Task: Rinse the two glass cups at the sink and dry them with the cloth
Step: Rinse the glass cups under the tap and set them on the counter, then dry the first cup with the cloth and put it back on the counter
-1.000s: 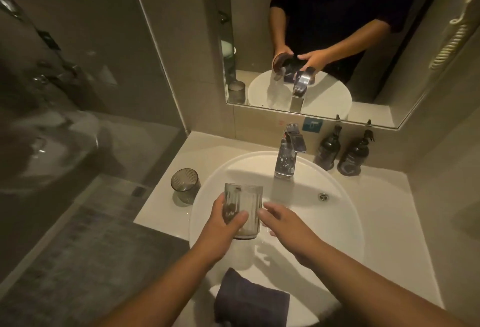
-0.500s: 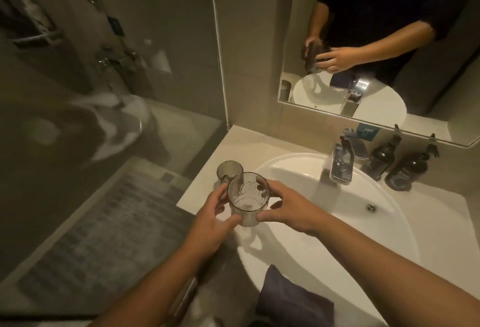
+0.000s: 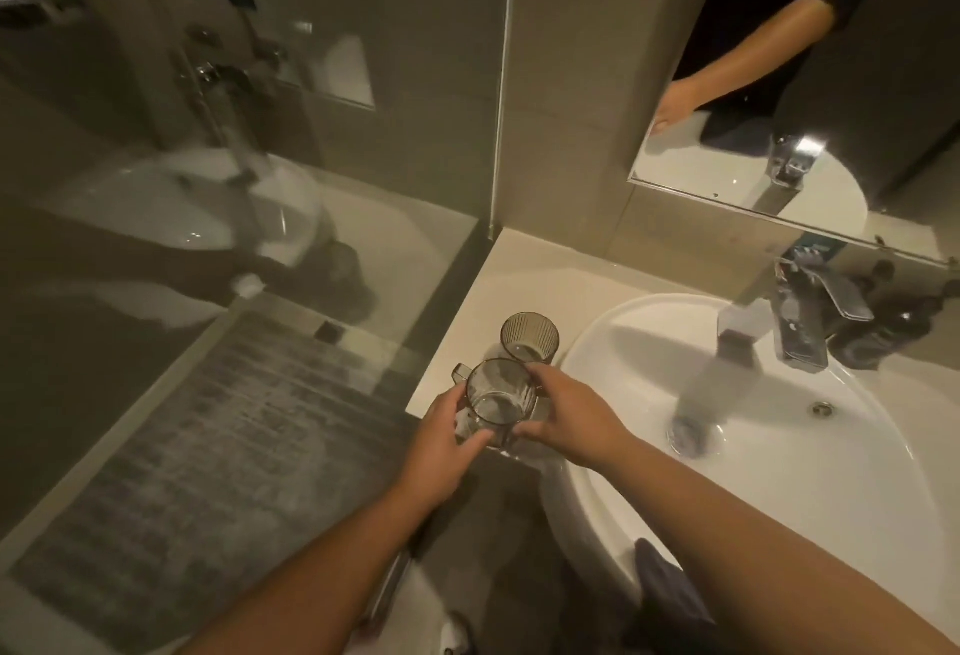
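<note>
Both hands hold one glass cup over the bench edge, left of the sink.

At frame centre the left hand (image 3: 439,433) and right hand (image 3: 569,418) curl their fingers round the held glass cup (image 3: 493,402) from either side, mouth up, above the front edge of the white bench (image 3: 524,264). The second glass cup (image 3: 530,337) stands upright on the bench just behind it, beside the sink (image 3: 779,472) rim. The dark cloth (image 3: 662,576) lies on the sink's near rim, lower right. The faucet (image 3: 800,327) sits at right, below the mirror (image 3: 810,82).

Smooth glass cup (image 3: 493,402) upright at counter edge, ribbed cup (image 3: 530,337) just behind.
</note>
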`<state>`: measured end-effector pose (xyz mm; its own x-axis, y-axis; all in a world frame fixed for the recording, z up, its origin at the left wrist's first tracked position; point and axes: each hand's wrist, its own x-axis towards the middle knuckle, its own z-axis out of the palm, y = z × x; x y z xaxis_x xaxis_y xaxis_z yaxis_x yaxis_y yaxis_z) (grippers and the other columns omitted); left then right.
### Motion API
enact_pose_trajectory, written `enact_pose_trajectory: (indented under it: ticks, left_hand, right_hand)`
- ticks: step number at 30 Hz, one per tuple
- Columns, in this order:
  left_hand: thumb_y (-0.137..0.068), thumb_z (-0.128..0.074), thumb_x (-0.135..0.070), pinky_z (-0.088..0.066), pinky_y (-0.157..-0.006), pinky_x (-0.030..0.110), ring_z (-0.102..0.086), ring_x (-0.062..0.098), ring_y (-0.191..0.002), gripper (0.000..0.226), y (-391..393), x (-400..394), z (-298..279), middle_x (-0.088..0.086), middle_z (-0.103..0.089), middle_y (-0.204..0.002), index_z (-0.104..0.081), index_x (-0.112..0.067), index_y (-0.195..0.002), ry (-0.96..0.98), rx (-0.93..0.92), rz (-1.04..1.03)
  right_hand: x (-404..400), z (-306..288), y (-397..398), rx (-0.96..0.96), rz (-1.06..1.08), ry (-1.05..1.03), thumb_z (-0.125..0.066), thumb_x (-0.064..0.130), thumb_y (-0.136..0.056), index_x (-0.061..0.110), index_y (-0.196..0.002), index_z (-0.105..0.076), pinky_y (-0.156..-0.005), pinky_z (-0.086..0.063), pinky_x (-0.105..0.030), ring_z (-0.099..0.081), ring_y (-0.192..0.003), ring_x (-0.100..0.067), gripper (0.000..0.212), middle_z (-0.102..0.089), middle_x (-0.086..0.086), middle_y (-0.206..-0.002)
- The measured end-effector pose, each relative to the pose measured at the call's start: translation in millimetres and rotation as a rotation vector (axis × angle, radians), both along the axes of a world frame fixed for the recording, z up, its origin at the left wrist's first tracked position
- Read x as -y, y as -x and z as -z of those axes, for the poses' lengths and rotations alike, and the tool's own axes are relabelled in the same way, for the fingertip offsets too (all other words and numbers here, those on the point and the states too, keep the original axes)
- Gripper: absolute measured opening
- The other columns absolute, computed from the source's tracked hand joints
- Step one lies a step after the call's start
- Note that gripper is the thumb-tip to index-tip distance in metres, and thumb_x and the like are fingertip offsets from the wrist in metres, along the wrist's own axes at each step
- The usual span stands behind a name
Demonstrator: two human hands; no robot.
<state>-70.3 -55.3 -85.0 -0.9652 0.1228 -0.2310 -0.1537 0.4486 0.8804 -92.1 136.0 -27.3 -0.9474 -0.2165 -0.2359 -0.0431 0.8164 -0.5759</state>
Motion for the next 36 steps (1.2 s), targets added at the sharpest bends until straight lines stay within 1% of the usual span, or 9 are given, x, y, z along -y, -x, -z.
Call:
enact_pose_trajectory:
  ticks: [4, 9, 15, 21, 25, 27, 30, 33, 36]
  left_hand:
    - [-0.072, -0.068, -0.048, -0.049, -0.106, 0.046, -0.058, 0.015, -0.125, 0.078, 11, 0, 21, 0.001, -0.058, -0.137, -0.045, -0.025, -0.143, 0.019, -0.001, 0.0]
    - [-0.076, -0.069, -0.036, -0.05, -0.104, 0.047, -0.059, 0.02, -0.125, 0.075, 13, -5, 23, 0.005, -0.055, -0.139, -0.042, -0.022, -0.145, 0.058, -0.003, 0.006]
    - [-0.085, -0.078, -0.022, -0.044, -0.107, 0.035, -0.052, 0.023, -0.128, 0.067, 1, 3, 18, 0.012, -0.05, -0.14, -0.045, -0.01, -0.143, 0.123, -0.022, -0.006]
    - [-0.096, -0.06, -0.028, -0.043, -0.105, 0.039, -0.055, 0.029, -0.124, 0.043, -30, 15, 2, 0.013, -0.056, -0.134, -0.056, -0.005, -0.133, 0.186, -0.128, -0.132]
    - [-0.088, -0.044, -0.034, -0.052, -0.091, 0.045, -0.064, 0.03, -0.104, 0.042, -59, -12, -3, 0.008, -0.069, -0.111, -0.068, -0.009, -0.113, 0.347, -0.426, 0.263]
    - [-0.091, -0.045, -0.031, -0.05, -0.094, 0.042, -0.062, 0.022, -0.106, 0.035, -66, -37, -8, 0.001, -0.067, -0.111, -0.067, -0.015, -0.113, 0.36, -0.466, 0.486]
    - [-0.099, -0.045, -0.031, -0.027, -0.118, 0.035, -0.044, 0.016, -0.134, 0.037, -67, -69, -14, -0.003, -0.056, -0.138, -0.058, -0.021, -0.131, 0.437, -0.454, 0.714]
    - [-0.103, -0.032, -0.046, 0.004, -0.124, 0.042, -0.011, 0.021, -0.155, 0.054, -63, -91, -14, -0.002, -0.027, -0.165, -0.035, -0.026, -0.153, 0.696, -0.473, 0.892]
    - [-0.095, -0.006, -0.06, 0.007, -0.125, 0.053, -0.003, 0.024, -0.156, 0.072, -63, -102, -12, -0.001, -0.021, -0.167, -0.032, -0.027, -0.154, 0.886, -0.426, 0.961]
  right_hand:
    - [4, 3, 2, -0.091, -0.017, -0.154, -0.073, 0.044, -0.076, 0.027, -0.133, -0.046, -0.092, -0.045, -0.037, -0.059, -0.11, -0.025, 0.066, -0.061, 0.0, -0.127]
    - [3, 8, 3, -0.135, -0.039, -0.269, -0.068, 0.043, -0.079, 0.028, -0.128, -0.045, -0.083, -0.044, -0.035, -0.06, -0.102, -0.024, 0.056, -0.065, 0.0, -0.117]
    - [-4, 7, -12, -0.169, 0.032, -0.285, -0.062, 0.033, -0.086, 0.017, -0.134, -0.049, -0.095, -0.045, -0.036, -0.055, -0.114, -0.026, 0.051, -0.056, -0.005, -0.132]
    - [-56, 0, -65, -0.142, 0.22, -0.33, -0.056, 0.037, -0.093, 0.018, -0.135, -0.052, -0.107, -0.038, -0.035, -0.049, -0.126, -0.021, 0.047, -0.05, -0.001, -0.141]
    - [-96, 0, -117, -0.102, 0.34, -0.386, -0.059, 0.033, -0.092, 0.015, -0.129, -0.059, -0.103, -0.041, -0.036, -0.053, -0.121, -0.025, 0.041, -0.055, -0.005, -0.137]
    - [-109, 1, -145, -0.075, 0.382, -0.384, -0.059, 0.032, -0.091, 0.015, -0.127, -0.06, -0.102, -0.039, -0.035, -0.054, -0.121, -0.025, 0.04, -0.055, -0.006, -0.137]
    - [-117, 1, -184, -0.018, 0.376, -0.382, -0.049, 0.04, -0.096, 0.023, -0.136, -0.051, -0.11, -0.029, -0.028, -0.043, -0.132, -0.016, 0.043, -0.045, 0.003, -0.146]
    - [-117, -2, -210, 0.026, 0.289, -0.361, -0.044, 0.048, -0.096, 0.026, -0.137, -0.049, -0.11, -0.027, -0.027, -0.041, -0.132, -0.015, 0.047, -0.045, 0.005, -0.146]
    - [-119, -4, -225, 0.041, 0.166, -0.355, -0.042, 0.056, -0.093, 0.024, -0.124, -0.056, -0.101, -0.037, -0.029, -0.052, -0.119, -0.017, 0.047, -0.057, 0.004, -0.127]
